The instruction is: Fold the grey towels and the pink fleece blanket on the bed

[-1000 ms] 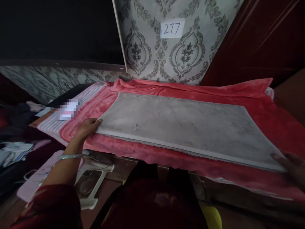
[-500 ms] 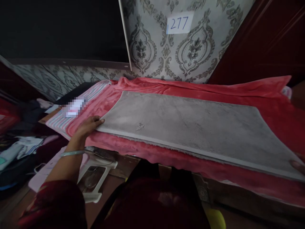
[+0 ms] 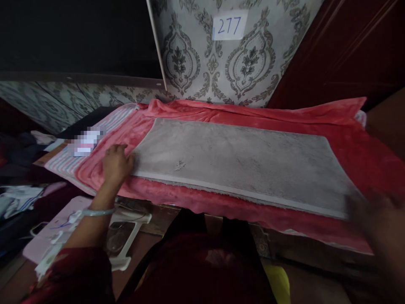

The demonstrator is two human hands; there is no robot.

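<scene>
Two hands are mine: my left hand [image 3: 117, 164] at nine o'clock, my right hand [image 3: 376, 215] at three. One grey mat [image 3: 234, 164] lies at the centre on one red blanket [image 3: 253, 109]. One bangle [image 3: 98, 212] circles my left wrist. One paper label [image 3: 229, 25] shows at twelve, one striped cloth [image 3: 63, 166] at nine.

Grey damask wallpaper [image 3: 190, 55] carries a white paper label [image 3: 229, 25] marked 277 in blue, with a black panel [image 3: 76, 38] to its left and a dark red wooden door [image 3: 341, 50] to its right. Lower left lies a pink-and-white striped cloth [image 3: 61, 166] under a pixelated patch [image 3: 85, 142] — crumpled clothes [image 3: 19, 202] sit beyond it, near a pale pink mat [image 3: 53, 230]. Low down are a white folding stand [image 3: 134, 223] and a yellow object [image 3: 278, 280].
</scene>
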